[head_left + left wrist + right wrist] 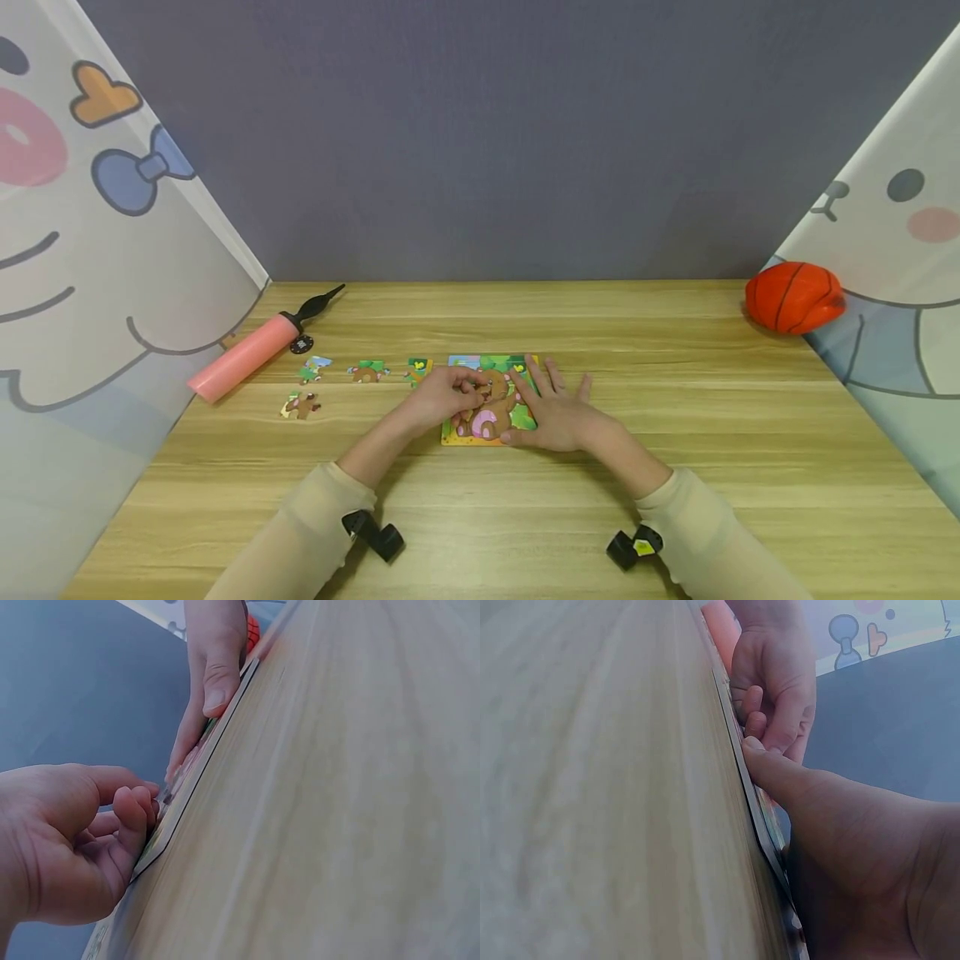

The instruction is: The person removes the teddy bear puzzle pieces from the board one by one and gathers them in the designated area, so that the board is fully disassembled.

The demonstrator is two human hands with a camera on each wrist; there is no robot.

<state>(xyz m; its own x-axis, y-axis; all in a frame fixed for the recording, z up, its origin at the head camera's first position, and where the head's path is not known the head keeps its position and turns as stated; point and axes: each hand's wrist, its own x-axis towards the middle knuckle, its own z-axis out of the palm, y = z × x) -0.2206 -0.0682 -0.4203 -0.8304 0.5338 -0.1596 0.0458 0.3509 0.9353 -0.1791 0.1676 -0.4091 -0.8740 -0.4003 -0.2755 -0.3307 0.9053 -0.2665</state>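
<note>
A bear jigsaw puzzle (487, 423) in a flat board lies on the table, mostly assembled, with a bear on a green background. Over its left part, my left hand (447, 396) has curled fingers and pinches a puzzle piece at the bear's face; the fingers hide most of that piece. In the left wrist view the fingertips (154, 796) are right at the board's surface. My right hand (558, 417) is spread with straight fingers across the right side, its thumb (761, 754) at the near edge.
Loose puzzle pieces lie left of the board: one with a brown shape (302, 406), one blue and green (315, 369), one green and brown (368, 372), one beside the left hand (417, 369). A pink pump (247, 357), a black disc (302, 344) and a deflated red ball (795, 297) stand farther out.
</note>
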